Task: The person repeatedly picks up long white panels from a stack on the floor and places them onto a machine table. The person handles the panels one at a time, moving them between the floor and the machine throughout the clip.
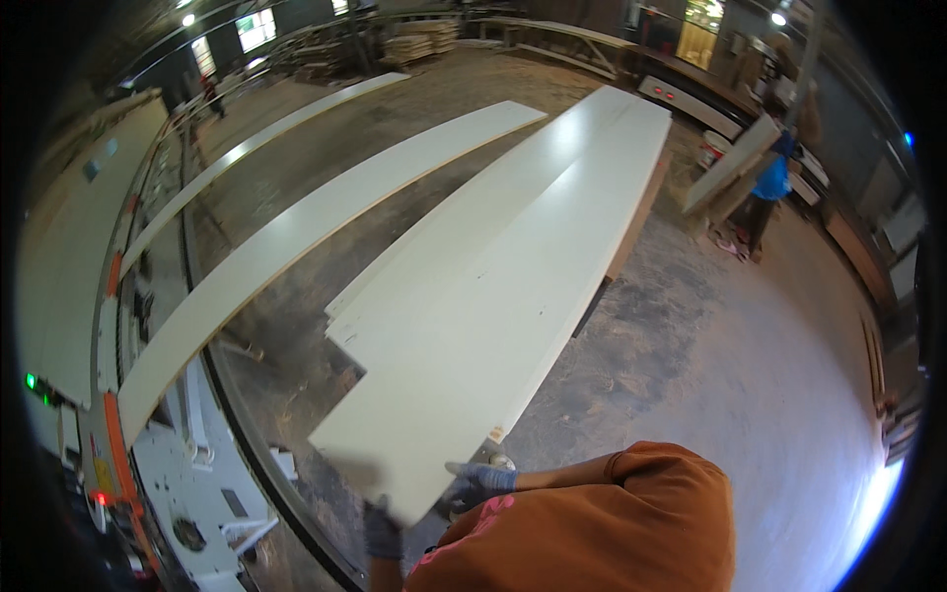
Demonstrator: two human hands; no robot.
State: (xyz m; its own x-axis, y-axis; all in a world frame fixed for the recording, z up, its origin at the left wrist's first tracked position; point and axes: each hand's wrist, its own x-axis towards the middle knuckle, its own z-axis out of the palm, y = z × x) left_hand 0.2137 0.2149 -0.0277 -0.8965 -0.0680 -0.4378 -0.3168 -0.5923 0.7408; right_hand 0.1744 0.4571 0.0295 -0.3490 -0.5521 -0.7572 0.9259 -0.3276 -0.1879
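A long white board (434, 385) stretches away from me on top of a stack of similar white panels (483, 212). Its near end juts out toward my body. At the near left corner my left hand (383, 533), in a grey glove, grips the board's end; part of its fingers is hidden. My right hand (480, 481), also gloved in grey, holds the near right edge with the thumb on top and the other fingers mostly hidden under or beside it.
Left of me stands a long machine (182, 493) with orange parts. Two narrow white strips, a wide one (286, 232) and a thinner one (266, 143), reach out from it. At the far right a person in a blue garment (772, 178) stands beside upright panels (732, 163). Timber stacks (421, 41) lie behind.
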